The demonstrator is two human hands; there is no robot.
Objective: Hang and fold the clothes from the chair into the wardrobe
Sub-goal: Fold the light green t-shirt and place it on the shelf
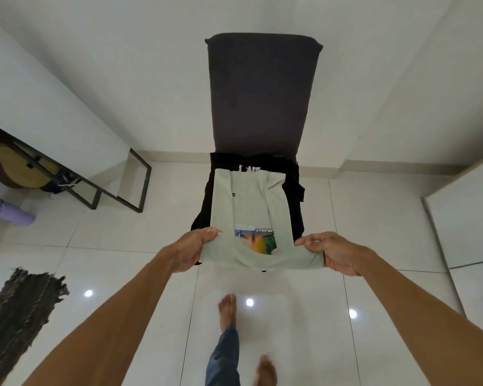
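A dark-covered chair [262, 93] stands at 12 o'clock against a plain white wall [117, 51], its tall back upright and its seat facing the person. On the seat lies a black garment [292, 190] with white lettering near the backrest. Spread on top of it is a pale grey-green T-shirt [248, 201], its sides folded inward and a bright multicoloured print showing near the front edge.

The left hand [191, 250] grips the shirt's near corner at 9 o'clock of the seat, and the right hand [336, 253] grips the opposite corner at 3 o'clock. The fingers [210, 232] of both hands are curled narrow, thumbs on top, pinching the cloth and lifting the near hem just off the seat's front edge.

The floor [117, 240] is glossy white tile, with three round light reflections at 6 o'clock. Two bare feet [227, 307] stand there, one below a blue trouser leg. At 9 o'clock a white desk [39, 107] on a black metal frame stands along the wall, with a guitar [9, 165] beneath it and a purple bottle [9, 211] lying on the floor just beside. A dark fringed rug [17, 310] lies at 8 o'clock. At 3 o'clock a white panel [469, 213] fills the edge of the view; what it belongs to I cannot tell.
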